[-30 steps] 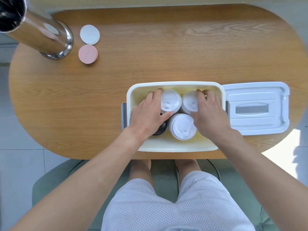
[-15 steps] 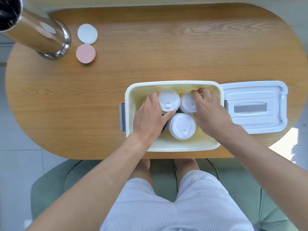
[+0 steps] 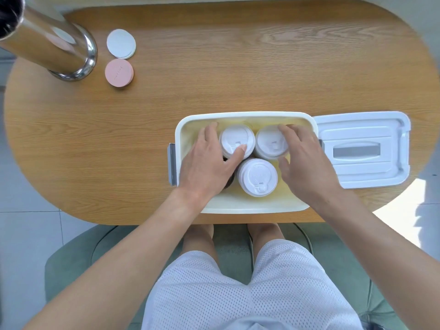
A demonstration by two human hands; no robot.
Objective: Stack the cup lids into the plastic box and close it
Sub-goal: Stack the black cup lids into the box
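A cream plastic box [image 3: 247, 208] stands open at the table's near edge. Inside it stand three stacks of white cup lids: a back-left stack [image 3: 234, 139], a back-right stack [image 3: 270, 141] and a front stack [image 3: 258, 177]. A dark lid stack [image 3: 229, 181] is mostly hidden under my left hand. My left hand [image 3: 207, 163] wraps the back-left stack, thumb resting on its top. My right hand [image 3: 302, 158] curls around the back-right stack from the right. The box's white cover [image 3: 364, 151] lies flat on the table just right of the box.
A tall shiny metal cylinder [image 3: 54, 48] stands at the far left of the oval wooden table [image 3: 214, 67]. Beside it lie a white round disc [image 3: 121, 43] and a pink one [image 3: 119, 72]. My knees and a green seat are below the table edge.
Both hands have shifted slightly within the box, drawing a little toward me; my left thumb now lies on top of the back-left stack. The stacks stay in place.
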